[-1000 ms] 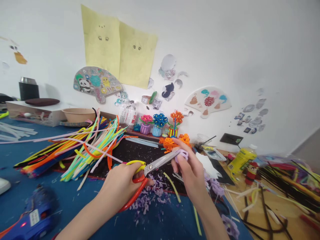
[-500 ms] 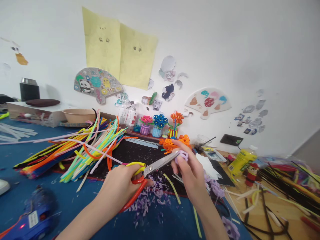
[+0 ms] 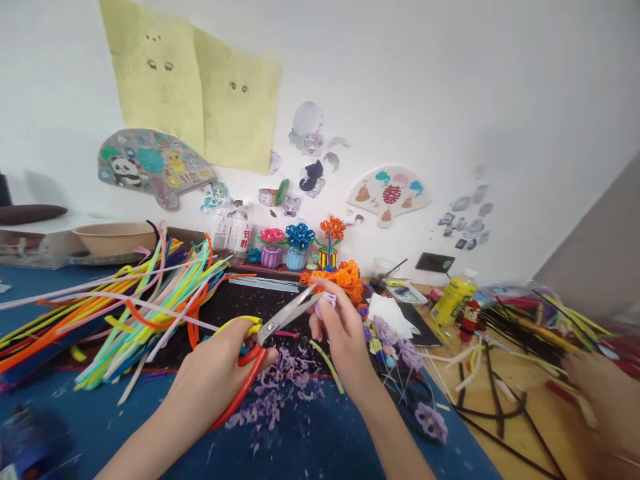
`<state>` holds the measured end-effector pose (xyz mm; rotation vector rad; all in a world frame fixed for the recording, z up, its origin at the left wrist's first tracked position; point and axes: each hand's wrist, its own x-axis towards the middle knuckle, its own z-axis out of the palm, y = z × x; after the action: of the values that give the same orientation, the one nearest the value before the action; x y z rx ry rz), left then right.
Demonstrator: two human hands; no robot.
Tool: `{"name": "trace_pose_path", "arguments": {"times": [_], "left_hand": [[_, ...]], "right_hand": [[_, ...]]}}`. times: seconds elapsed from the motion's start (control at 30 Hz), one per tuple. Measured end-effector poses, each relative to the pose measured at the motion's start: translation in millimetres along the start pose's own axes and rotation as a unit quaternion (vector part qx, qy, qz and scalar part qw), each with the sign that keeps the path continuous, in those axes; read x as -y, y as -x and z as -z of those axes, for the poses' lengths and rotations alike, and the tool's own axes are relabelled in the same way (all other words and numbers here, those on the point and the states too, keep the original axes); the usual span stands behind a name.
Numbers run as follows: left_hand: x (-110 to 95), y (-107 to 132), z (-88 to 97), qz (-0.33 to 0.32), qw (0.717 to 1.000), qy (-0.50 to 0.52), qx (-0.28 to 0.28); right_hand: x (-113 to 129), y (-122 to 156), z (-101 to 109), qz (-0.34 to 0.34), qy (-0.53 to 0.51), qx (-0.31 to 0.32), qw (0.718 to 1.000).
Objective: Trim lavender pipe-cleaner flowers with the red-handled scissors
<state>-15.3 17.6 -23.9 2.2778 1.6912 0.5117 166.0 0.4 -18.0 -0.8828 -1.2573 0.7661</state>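
Observation:
My left hand [image 3: 217, 367] is closed on the red and yellow handles of a pair of scissors [image 3: 286, 319]. The blades are spread a little and point up and right, their tips at the fingers of my right hand [image 3: 346, 337]. Between thumb and fingers that hand pinches a small lilac pipe-cleaner piece [image 3: 325, 304], looped like a flower and partly covered by the fingers. Purple fuzzy clippings [image 3: 280, 387] lie scattered beneath both hands. A yellow-green pipe cleaner [image 3: 327, 367] rests beside my right hand.
Bundled coloured pipe cleaners [image 3: 165, 300] lie at left. Potted pipe-cleaner flowers [image 3: 300, 243] line the wall, with orange blossoms [image 3: 345, 280] in front. Purple flowers on wires [image 3: 431, 422] sit right of my arm. Another person's hand [image 3: 600, 390] is at far right, near a yellow bottle [image 3: 454, 300].
The view has swung right, so everything sits further left. The scissor blades have spread apart at the lilac piece. Another person's hand has come into view at right.

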Motion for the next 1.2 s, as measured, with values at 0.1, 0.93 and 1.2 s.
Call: {"name": "trace_pose_path", "arguments": {"times": [0.1, 0.93, 1.2], "left_hand": [[6, -6, 0.8, 0.031, 0.999, 0.03, -0.03], [3, 0, -9.6, -0.016, 0.924, 0.374, 0.075], [4, -4, -11.3, 0.004, 0.903, 0.428, 0.048]], "right_hand": [[-8, 0, -8, -0.02, -0.052, -0.005, 0.998], [-34, -6, 1, -0.15, -0.051, 0.005, 0.987], [-27, -7, 5, -0.153, -0.024, 0.055, 0.986]]}}
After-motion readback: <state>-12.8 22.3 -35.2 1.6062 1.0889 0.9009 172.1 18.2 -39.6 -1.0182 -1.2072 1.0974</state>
